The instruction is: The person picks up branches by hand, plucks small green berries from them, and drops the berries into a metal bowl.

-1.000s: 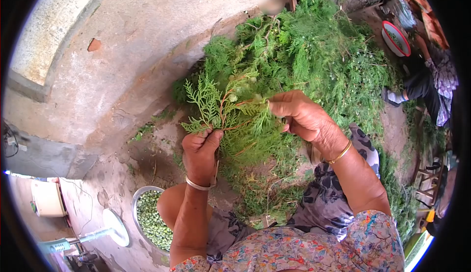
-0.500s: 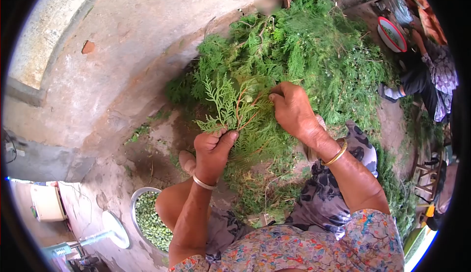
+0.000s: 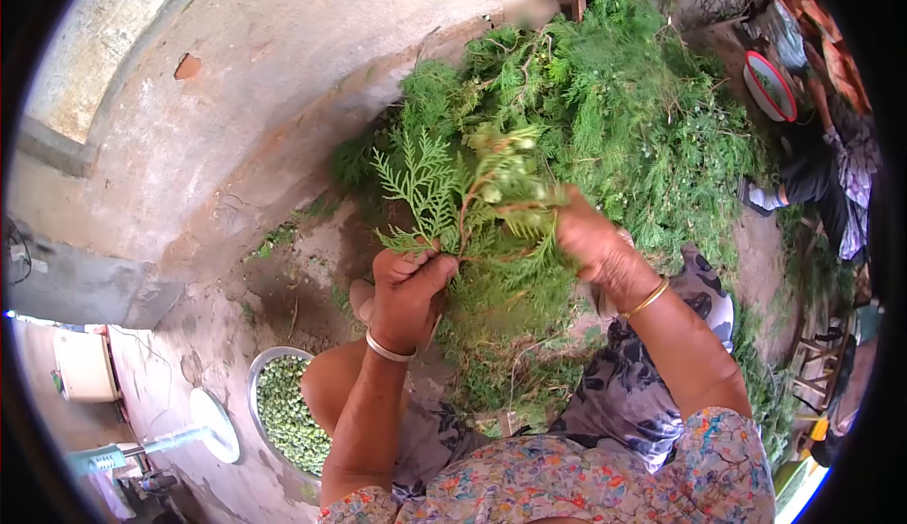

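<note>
Near left, a basin [image 3: 253, 394] of green bits [image 3: 288, 415] sits beside the left knee [image 3: 331, 387], likely for easy reach. Farther on, between the two hands, is the sprig [image 3: 422, 181]; the left hand [image 3: 406, 288] has its fingers clamped on the stem, which seems to steady it with its twigs fanned out. The right hand [image 3: 597, 242] is at its right side; blur hides whether those fingers are together. Beyond lies the heap [image 3: 624, 127], apparently kept handy; far right, another person [image 3: 817, 179] is near a bowl [image 3: 757, 95].
</note>
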